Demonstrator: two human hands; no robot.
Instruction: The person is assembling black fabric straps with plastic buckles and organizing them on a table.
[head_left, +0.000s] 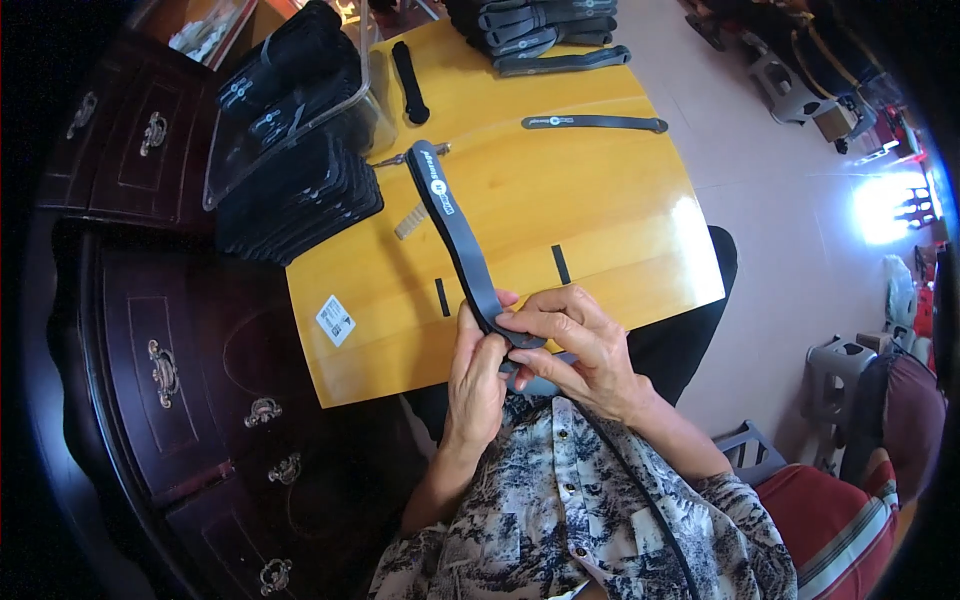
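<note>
Between both hands, over the near edge of the yellow table, is a long dark grey strap with white print near its far end. My left hand is closed around the strap's near end. My right hand pinches the same end from the other side, thumb and forefinger at its rounded tip. The fingers partly cover that end. Two short black strips lie on the table beyond my hands. A small beige ribbed piece and a metal tool lie left of the strap's far end.
A clear plastic bin of black straps stands at the far left, with a stack of black pieces before it. More straps are piled at the back; single straps lie apart. A dark drawer cabinet borders the left side.
</note>
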